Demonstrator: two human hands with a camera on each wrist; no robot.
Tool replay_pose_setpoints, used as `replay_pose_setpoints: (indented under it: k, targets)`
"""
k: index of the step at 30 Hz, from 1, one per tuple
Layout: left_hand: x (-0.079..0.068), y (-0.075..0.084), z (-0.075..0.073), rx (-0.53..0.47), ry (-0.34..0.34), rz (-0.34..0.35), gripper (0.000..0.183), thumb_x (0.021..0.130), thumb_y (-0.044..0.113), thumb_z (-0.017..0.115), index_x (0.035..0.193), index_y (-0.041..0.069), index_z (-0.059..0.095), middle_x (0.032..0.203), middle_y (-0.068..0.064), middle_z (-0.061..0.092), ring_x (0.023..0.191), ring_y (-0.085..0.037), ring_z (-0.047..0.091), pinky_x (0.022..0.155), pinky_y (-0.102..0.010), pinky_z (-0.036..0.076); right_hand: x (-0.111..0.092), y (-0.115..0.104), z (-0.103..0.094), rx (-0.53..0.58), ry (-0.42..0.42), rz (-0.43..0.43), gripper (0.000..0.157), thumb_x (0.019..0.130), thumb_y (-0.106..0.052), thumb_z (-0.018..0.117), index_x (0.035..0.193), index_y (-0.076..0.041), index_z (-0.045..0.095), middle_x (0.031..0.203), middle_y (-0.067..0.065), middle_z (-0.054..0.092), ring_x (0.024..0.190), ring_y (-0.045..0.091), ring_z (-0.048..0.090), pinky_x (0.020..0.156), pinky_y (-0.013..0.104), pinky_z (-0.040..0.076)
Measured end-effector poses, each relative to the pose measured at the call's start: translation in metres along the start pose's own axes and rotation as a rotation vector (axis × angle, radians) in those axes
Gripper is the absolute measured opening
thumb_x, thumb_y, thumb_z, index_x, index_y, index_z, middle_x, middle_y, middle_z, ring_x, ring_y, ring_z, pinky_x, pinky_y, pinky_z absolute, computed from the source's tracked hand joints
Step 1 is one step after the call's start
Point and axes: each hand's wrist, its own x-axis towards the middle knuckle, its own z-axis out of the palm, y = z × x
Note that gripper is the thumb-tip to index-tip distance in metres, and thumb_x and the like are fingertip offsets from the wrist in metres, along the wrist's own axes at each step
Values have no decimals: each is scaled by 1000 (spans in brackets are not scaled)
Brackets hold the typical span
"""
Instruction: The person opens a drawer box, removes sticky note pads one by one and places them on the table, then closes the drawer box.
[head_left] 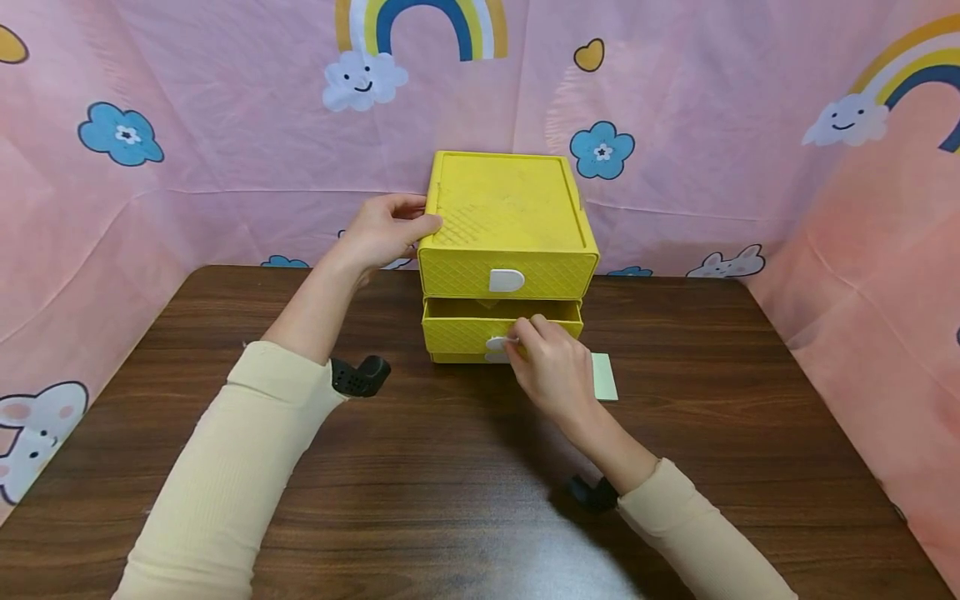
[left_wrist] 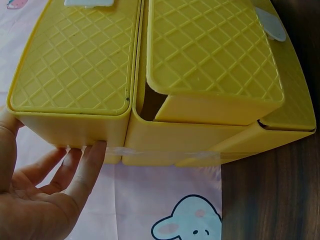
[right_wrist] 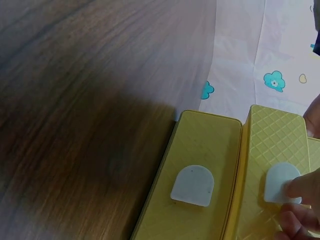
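Observation:
A yellow drawer cabinet (head_left: 510, 200) with three stacked drawers stands toward the back of the table. Its middle drawer (head_left: 457, 335) juts partway out, and a dark gap shows above its front. My right hand (head_left: 555, 367) pinches the white handle (right_wrist: 280, 182) of that drawer between thumb and fingers. My left hand (head_left: 382, 233) holds the cabinet's upper left edge, thumb on top and fingertips (left_wrist: 95, 150) against the side. The top drawer (head_left: 457, 275) and bottom drawer (right_wrist: 210, 145) are closed, each with a white handle of its own.
A pale green paper square (head_left: 604, 377) lies on the brown wooden table (head_left: 420, 500), right of the cabinet and partly behind my right hand. Pink patterned cloth (head_left: 262, 108) hangs behind and along both sides. A black wrist mount (head_left: 360, 377) sticks out from my left cuff.

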Motion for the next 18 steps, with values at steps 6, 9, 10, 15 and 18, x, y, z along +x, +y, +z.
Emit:
replay_pose_setpoints:
  k: [6, 9, 10, 15, 18]
  targets:
    - [0, 0, 0, 0, 1, 1, 57, 91, 30, 57, 141, 11, 37, 134, -9, 44, 113, -20, 53, 89, -33, 51, -3, -2, -3, -10, 2, -17, 9, 80, -15, 69, 79, -14, 61, 66, -2, 52, 52, 12, 46, 37, 24, 32]
    - [0, 0, 0, 2, 3, 0, 58, 91, 30, 57, 141, 11, 37, 134, -9, 44, 112, -20, 53, 89, -33, 51, -4, -3, -4, -2, -4, -26, 10, 80, -15, 70, 79, -14, 61, 67, -2, 53, 53, 13, 48, 39, 24, 35]
    - [0, -1, 0, 2, 2, 0, 58, 91, 30, 57, 141, 11, 37, 134, -9, 44, 112, -20, 53, 89, -33, 51, -5, -3, -4, -1, -3, -30, 10, 80, -15, 71, 79, -13, 61, 68, -2, 53, 54, 13, 48, 39, 24, 36]
    - [0, 0, 0, 3, 1, 1, 58, 91, 30, 57, 141, 11, 37, 134, -9, 44, 113, -20, 53, 89, -34, 51, -7, -4, -5, -4, 15, -53, 10, 79, -14, 70, 78, -13, 60, 69, -2, 53, 55, 14, 49, 40, 25, 37]
    - [0, 0, 0, 0, 1, 3, 57, 91, 30, 58, 141, 11, 38, 134, -9, 44, 112, -20, 53, 89, -34, 51, -8, -5, -7, -11, 19, -59, 9, 80, -13, 69, 78, -14, 60, 69, -2, 53, 55, 15, 49, 40, 26, 37]
